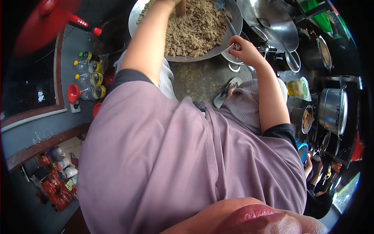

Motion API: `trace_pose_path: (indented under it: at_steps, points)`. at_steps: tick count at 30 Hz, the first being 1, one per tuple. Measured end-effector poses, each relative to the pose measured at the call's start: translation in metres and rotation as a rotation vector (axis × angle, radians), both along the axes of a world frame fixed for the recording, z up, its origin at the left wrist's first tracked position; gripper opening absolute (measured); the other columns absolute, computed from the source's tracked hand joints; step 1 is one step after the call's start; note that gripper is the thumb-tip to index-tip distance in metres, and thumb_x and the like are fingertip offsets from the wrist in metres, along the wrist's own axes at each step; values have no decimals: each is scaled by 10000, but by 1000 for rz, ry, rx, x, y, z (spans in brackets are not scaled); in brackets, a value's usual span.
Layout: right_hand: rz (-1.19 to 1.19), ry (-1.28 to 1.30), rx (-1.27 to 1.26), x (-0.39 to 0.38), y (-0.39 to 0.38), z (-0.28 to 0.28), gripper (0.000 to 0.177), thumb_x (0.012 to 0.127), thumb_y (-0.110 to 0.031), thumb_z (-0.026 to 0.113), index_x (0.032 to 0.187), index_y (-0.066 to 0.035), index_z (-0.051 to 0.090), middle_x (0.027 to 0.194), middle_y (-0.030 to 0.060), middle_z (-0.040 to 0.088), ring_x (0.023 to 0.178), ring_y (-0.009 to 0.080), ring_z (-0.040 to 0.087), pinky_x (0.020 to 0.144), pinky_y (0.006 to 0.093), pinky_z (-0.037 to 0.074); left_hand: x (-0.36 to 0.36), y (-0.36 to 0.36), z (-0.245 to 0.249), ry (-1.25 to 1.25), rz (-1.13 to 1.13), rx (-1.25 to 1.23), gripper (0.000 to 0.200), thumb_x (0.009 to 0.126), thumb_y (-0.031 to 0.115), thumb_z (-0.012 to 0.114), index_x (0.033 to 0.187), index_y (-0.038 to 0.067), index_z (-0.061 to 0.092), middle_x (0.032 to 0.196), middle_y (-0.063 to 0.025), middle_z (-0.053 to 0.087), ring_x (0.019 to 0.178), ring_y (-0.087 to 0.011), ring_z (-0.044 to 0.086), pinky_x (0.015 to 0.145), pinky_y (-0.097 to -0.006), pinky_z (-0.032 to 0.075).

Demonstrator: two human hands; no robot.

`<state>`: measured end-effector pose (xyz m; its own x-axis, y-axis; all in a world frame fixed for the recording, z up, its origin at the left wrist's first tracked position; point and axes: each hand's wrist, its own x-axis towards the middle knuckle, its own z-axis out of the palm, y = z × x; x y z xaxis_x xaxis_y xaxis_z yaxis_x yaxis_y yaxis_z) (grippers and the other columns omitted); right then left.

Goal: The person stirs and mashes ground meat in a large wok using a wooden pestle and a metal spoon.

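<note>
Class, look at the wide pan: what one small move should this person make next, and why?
Probably slide the spatula under the brown mixture and turn some over: the right hand holds its handle, its head lies at the mixture's side, and the left hand, partly cut off, is at the crumbly heap in the pan.

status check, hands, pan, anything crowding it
Left hand at the grainy brown mix, partly out of frame. Right hand on spatula handle. Wok well filled; small pot crowds its rim.
</note>
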<state>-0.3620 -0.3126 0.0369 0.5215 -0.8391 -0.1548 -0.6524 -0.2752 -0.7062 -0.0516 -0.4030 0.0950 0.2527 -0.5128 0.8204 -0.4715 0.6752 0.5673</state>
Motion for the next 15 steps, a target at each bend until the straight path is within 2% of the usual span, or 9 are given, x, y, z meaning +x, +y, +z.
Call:
trace_pose_path:
  at_steps: [1,2,3,5,8,9,11,13,15]
  points:
    - [-12,-5,18,0,-2,-4,273,815,-153,722,1041,-77,588,725,70,618,638,181,602,647,321,471,-3,-13,-38,85,-5,23,151,746,132,673,758,59,542,709,-56,578,637,-179,541,610,-351,455]
    - [-31,30,27,2,0,1,281,805,-163,729,1035,-77,591,718,72,611,638,176,600,642,321,469,0,-24,-44,15,67,238,148,748,162,677,778,66,568,713,-55,589,676,-188,558,640,-360,471]
    - [-34,23,46,2,2,3,277,808,-169,726,1031,-72,592,708,68,603,640,172,604,641,321,468,-15,-11,-35,83,-77,106,157,751,173,673,797,52,585,725,-57,600,681,-207,570,664,-347,481]
    - [-34,25,12,-2,1,1,274,818,-173,722,1039,-70,598,717,67,608,636,158,603,628,318,466,-34,5,-16,61,27,29,152,749,165,674,797,45,594,721,-56,610,685,-220,601,658,-343,491]
    - [-119,-40,33,-9,-5,3,258,835,-184,715,1045,-71,616,746,64,626,623,142,589,622,309,467,-40,52,75,30,0,-168,99,772,115,668,782,47,596,719,-41,629,689,-169,645,603,-331,501]
    - [-156,-70,6,-8,-1,14,242,862,-213,696,1052,-73,643,761,55,638,611,123,566,618,292,467,-47,88,108,217,-171,-73,76,793,76,648,759,51,585,708,-32,621,672,-141,631,590,-303,491]
    - [-262,-112,-44,-13,-5,18,247,879,-243,680,1058,-73,665,763,47,642,609,114,554,627,276,470,-52,118,133,342,-361,-113,121,820,18,617,718,60,566,678,-15,602,638,-102,602,571,-261,472]
    - [-347,-135,-66,-16,-10,20,241,892,-245,659,1079,-96,687,795,51,666,639,125,576,646,288,481,-52,122,138,216,-397,-374,179,832,-21,593,684,71,551,642,2,578,602,-77,574,558,-233,456]
    - [-322,-129,-189,-18,-15,18,237,883,-242,653,1075,-110,699,829,76,691,690,167,621,682,310,495,-38,77,82,18,-258,-62,110,843,31,606,749,66,562,731,4,599,633,-103,576,588,-263,457]
